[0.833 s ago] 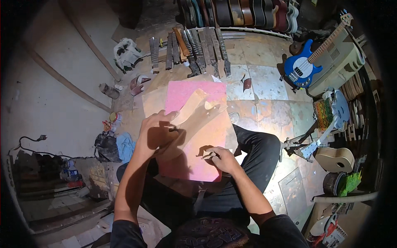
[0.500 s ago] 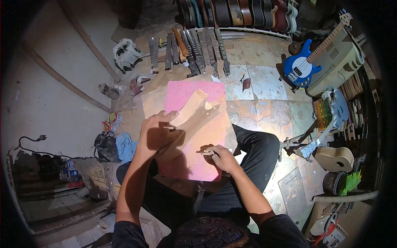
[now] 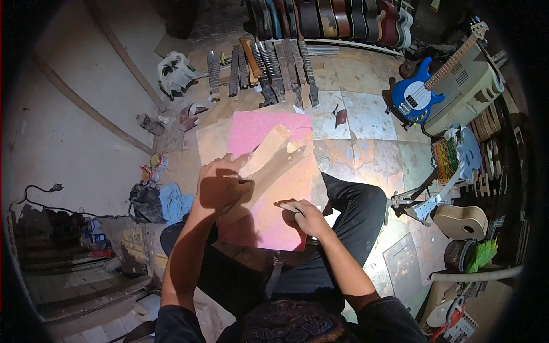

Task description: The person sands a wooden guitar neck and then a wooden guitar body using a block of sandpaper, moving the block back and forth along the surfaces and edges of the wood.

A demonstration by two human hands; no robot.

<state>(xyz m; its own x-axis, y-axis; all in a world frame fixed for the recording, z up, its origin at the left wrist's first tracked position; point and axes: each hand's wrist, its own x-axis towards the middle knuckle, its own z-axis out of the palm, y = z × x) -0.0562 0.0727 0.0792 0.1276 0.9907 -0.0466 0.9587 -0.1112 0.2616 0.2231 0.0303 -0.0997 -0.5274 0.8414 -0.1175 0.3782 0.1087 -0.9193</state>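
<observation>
A pink board (image 3: 257, 124) with pale tan dust over much of it lies across my lap. My left hand (image 3: 222, 186) grips the lower end of a pale shaped wooden piece (image 3: 267, 147) that runs diagonally toward the board's upper right; shadow covers much of the hand and that end. A brownish cut-out shape lies along its right side, partly in shadow. My right hand (image 3: 309, 218), fingers pinched round a small tan strip (image 3: 287, 206) whose material I cannot make out, rests at the board's lower right.
Guitar necks (image 3: 269, 74) lie on the floor ahead, before a row of guitar bodies (image 3: 337, 23). A blue bass (image 3: 416, 97) leans at right, above an unpainted acoustic body (image 3: 462, 220). Black and blue cloths (image 3: 175, 204) lie at left, below two poles (image 3: 97, 108) against the wall.
My right hand has moved slightly up and left on the board with the strip. My left hand and the wooden piece have shifted a little to the right.
</observation>
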